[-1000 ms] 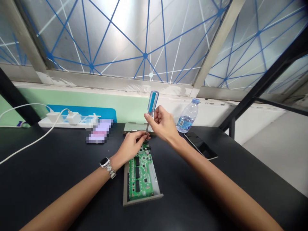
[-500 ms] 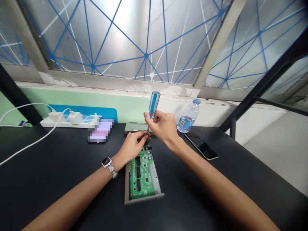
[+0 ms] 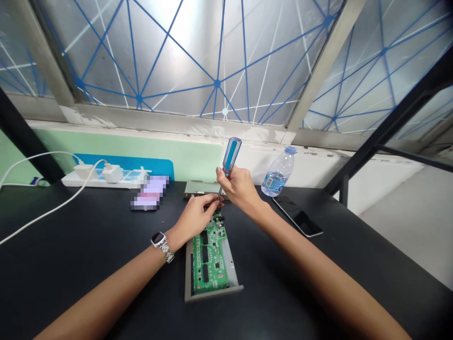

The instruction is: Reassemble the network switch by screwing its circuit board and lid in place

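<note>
Farthest left of the fingers, a white power strip [image 3: 72, 181] with two plugged-in white chargers [image 3: 112, 174] lies against the wall. Nearer the left fingers, but still well apart on their left, lies a smartphone [image 3: 150, 192] with its screen blurred out. A silver wristwatch [image 3: 158, 238] sits on the left wrist, behind the fingers.

The left hand [image 3: 196, 215] has its thumb and fingertips pinched together on the lower shaft of the screwdriver [image 3: 232, 155]; the tip is hidden among them. The green circuit board [image 3: 216, 252], seated in an open metal tray [image 3: 188, 278], stretches from beneath these fingertips toward the person, its far end partly covered by the hand. Just beyond the fingertips lies a flat metal panel [image 3: 202, 187].

The right hand [image 3: 242, 187] has its fingers closed around the base of the clear-and-blue handle, which rises tilted above them. Right of the right fingers, apart from them, a plastic water bottle [image 3: 277, 175] leans by the wall, and a dark-screened tablet [image 3: 299, 217] lies beside the forearm.
</note>
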Demonstrator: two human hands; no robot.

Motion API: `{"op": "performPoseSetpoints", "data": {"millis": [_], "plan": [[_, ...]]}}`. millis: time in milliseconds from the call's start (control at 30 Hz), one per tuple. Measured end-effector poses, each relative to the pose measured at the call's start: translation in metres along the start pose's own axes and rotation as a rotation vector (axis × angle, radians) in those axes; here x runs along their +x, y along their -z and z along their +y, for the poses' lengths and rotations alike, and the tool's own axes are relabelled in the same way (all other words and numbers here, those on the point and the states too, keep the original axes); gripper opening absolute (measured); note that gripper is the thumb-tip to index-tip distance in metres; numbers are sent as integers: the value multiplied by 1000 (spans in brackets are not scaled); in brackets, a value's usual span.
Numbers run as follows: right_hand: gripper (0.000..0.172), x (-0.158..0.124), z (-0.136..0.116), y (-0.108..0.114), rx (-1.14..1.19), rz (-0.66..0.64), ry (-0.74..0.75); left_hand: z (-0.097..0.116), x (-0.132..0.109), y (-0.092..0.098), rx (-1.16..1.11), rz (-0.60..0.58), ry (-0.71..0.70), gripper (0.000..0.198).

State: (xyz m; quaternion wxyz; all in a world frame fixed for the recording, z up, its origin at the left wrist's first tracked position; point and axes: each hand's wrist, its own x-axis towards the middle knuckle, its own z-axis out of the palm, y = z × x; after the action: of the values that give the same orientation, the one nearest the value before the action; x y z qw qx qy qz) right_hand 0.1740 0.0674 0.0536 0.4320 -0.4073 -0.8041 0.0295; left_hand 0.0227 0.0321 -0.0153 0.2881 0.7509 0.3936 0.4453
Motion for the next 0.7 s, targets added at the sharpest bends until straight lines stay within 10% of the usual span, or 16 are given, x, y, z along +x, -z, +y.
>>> {"op": "performPoseSetpoints", "data": {"millis": [500,700], "plan": [[45,17,15,-4,222,-187,69,-2,0,2,-19,-7,0,23],[49,10,-3,0,-51,103,-59,3,0,2,19,47,35,23]]}}
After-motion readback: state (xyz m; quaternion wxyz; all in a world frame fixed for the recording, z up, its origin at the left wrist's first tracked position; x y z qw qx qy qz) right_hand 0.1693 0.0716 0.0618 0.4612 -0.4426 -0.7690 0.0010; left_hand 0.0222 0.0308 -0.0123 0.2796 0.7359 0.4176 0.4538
